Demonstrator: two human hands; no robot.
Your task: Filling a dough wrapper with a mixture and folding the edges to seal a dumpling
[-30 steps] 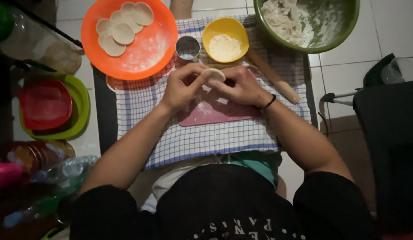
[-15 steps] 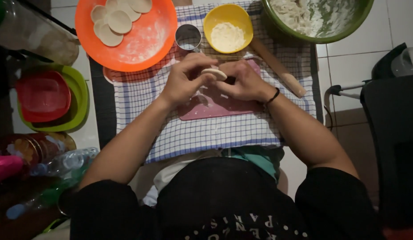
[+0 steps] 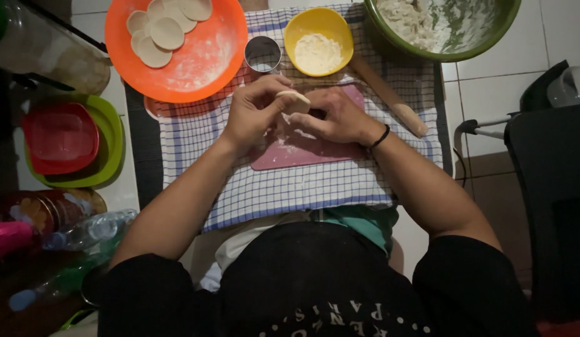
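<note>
A small round piece of pale dough is pinched between my left hand and my right hand, just above a pink cutting board dusted with flour. The board lies on a blue-and-white checked cloth. Beyond my hands stand a round metal cutter and a yellow bowl of flour. An orange plate at the upper left holds several cut dough discs.
A green bowl with dough and flour sits at the upper right; a wooden rolling pin lies beside it. At left are a red container in a green dish, bottles and jars. A dark chair stands at right.
The view has shifted slightly, so everything sits higher in the frame. Both hands keep working the same dough piece over the pink board.
</note>
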